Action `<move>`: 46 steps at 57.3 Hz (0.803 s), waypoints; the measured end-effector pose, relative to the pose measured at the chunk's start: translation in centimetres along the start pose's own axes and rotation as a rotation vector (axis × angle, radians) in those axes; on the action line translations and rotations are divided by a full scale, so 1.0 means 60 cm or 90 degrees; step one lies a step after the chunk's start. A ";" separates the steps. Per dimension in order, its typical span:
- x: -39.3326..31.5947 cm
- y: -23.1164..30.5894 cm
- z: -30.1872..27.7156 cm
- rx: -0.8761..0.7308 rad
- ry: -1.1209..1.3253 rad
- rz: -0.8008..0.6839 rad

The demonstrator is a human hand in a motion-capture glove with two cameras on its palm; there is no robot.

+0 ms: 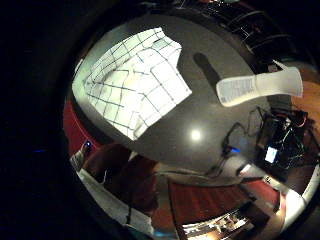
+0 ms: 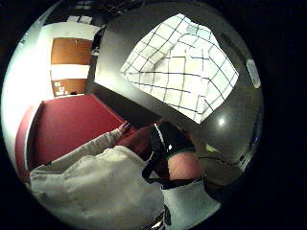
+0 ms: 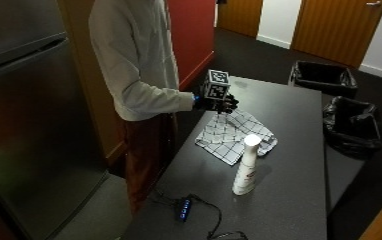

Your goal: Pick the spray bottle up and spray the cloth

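A white spray bottle [image 3: 246,167] stands upright on the dark table [image 3: 291,115], near the front of it. Just beyond the bottle lies a white cloth with a dark check [image 3: 234,131], rumpled and flat. My gloved right hand [image 3: 221,104] hovers above the cloth's far edge, palm down, with its fingers relaxed and nothing in them. The little finger side palm view looks down on the cloth [image 1: 132,80] and on the bottle [image 1: 260,86] standing apart from it. In the thumb side palm view the cloth [image 2: 184,67] lies spread on the table.
A black power strip [image 3: 184,209] with its cable lies at the table's near corner. Two bins with black liners [image 3: 323,77] [image 3: 351,122] stand past the table's right side. A steel fridge [image 3: 31,125] rises at the left, behind the person.
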State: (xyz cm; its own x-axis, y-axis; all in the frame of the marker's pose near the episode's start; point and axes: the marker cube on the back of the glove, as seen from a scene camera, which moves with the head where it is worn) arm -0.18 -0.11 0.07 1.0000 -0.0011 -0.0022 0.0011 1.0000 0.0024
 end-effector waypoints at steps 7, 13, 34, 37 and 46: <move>-0.033 -0.005 0.011 -0.006 0.001 -0.012; -0.043 -0.002 0.008 0.011 0.007 -0.013; 0.040 0.063 -0.014 0.165 -0.071 0.080; 0.060 0.076 -0.017 0.190 -0.083 0.097; 0.120 0.109 -0.029 0.246 -0.130 0.149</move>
State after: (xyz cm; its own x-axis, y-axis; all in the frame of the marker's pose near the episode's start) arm 6.99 6.40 -1.66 0.9534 0.1851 0.2383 -0.2620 0.8995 0.3496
